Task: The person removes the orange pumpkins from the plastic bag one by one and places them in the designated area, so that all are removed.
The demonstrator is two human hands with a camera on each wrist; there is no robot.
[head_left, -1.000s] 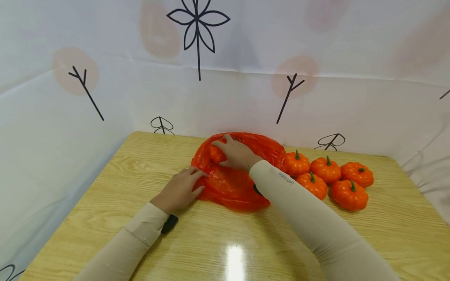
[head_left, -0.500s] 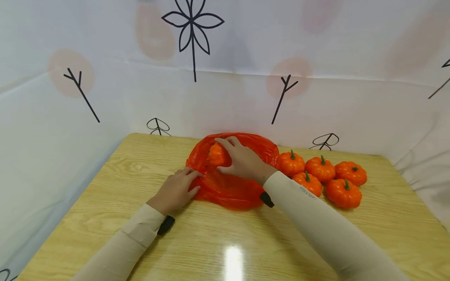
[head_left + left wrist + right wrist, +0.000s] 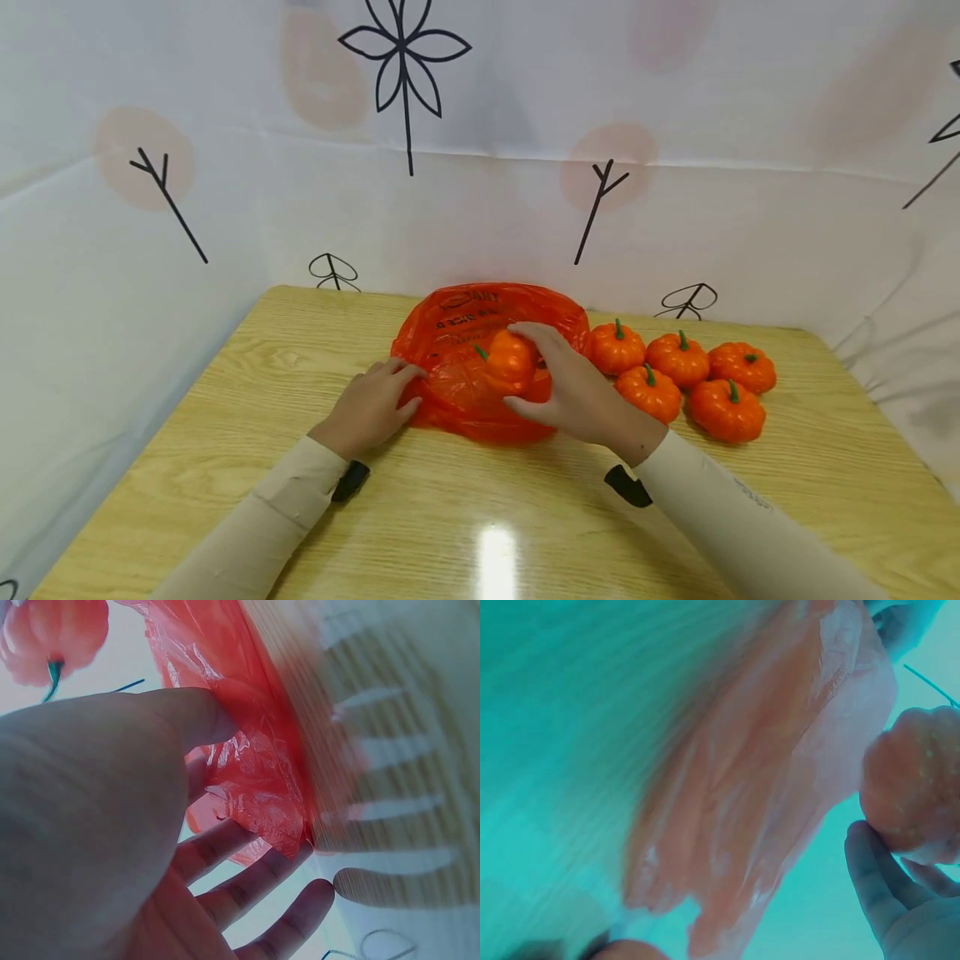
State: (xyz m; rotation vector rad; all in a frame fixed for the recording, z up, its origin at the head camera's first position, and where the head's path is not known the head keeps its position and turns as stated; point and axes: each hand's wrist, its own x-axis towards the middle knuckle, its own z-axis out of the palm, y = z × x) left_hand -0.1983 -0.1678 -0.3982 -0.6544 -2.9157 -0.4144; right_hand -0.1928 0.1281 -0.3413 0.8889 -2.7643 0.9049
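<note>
My right hand [image 3: 577, 387] grips a small orange toy pumpkin [image 3: 510, 362] with a green stem, its fingers on the far side and the thumb on the near side. The pumpkin is tilted, stem to the left, and in the head view it overlaps the open mouth of a red plastic bag [image 3: 450, 321]. In the right wrist view the pumpkin [image 3: 915, 784] appears apart from the bag's near side. At the bag's left edge my left hand [image 3: 369, 408] holds the rim, and in the left wrist view the bag [image 3: 255, 765] runs between thumb and fingers.
Several more orange pumpkins [image 3: 727, 410] stand grouped on the wooden table [image 3: 420, 508] to the right of the bag. A white cloth [image 3: 495, 208] printed with plants hangs behind the table's back edge. Black bands [image 3: 628, 487] sit on the wrists.
My right hand has brought the pumpkin up from the bag, moving rightward and towards me. The left hand stays at the bag's rim. The head view has turned slightly right.
</note>
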